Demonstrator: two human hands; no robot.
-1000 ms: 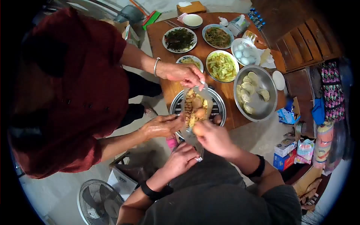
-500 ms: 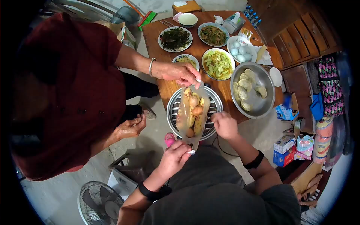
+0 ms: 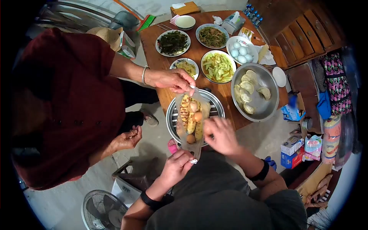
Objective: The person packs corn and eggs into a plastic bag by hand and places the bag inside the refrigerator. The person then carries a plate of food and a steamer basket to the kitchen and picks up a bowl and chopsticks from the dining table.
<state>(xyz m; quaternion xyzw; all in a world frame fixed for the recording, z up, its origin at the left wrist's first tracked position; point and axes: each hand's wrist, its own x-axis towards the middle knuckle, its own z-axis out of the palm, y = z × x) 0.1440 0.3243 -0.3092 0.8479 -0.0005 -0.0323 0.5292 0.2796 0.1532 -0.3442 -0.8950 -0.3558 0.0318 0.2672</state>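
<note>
A clear plastic bag with corn cobs and several brown eggs inside is stretched above a round metal steamer. My left hand pinches the bag's near end, and a bit of something silvery shows at the fingertips. At the bag's right side is my right hand, fingers curled and slightly blurred; whether anything is in them is hidden. The other person's hand holds the bag's far end. Their second hand hangs half-curled to the left, away from the bag.
Dishes of cooked greens, shredded food and sliced vegetables stand on the wooden table. Nearby are a bowl of pale eggs and a metal basin of dumplings. A fan stands lower left.
My right hand has moved left, up to the bag's side. The bag has shifted slightly left in view, with its far end still in the other person's hand and its near end in my left.
</note>
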